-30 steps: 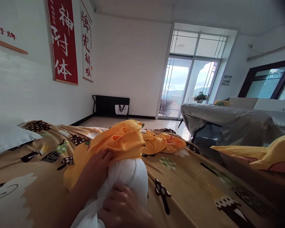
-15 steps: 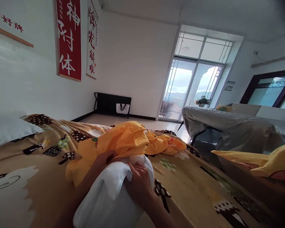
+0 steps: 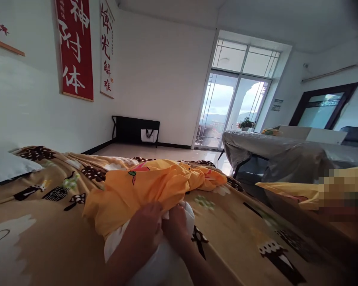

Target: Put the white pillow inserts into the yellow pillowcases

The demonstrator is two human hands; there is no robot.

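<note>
Both hands meet low centre, at 6 o'clock on the bed. Left hand [image 3: 146,226] grips the edge of the orange cover [image 3: 149,184], fingers closed on the cloth; right hand [image 3: 177,228] sits just beside it at 3 o'clock, fingers curled on the white pillow [image 3: 155,266] at the cover's mouth. Half a second ago the pillow's end bulged bare between the hands; the cover is now drawn over it, only a white strip showing below the hands. The bundle lies on the brown patterned blanket [image 3: 47,222]. Another white pillow [image 3: 6,171] lies at 9 o'clock. Red banner [image 3: 74,47] hangs at 11 o'clock, glass door [image 3: 226,111] at 1 o'clock.
</note>
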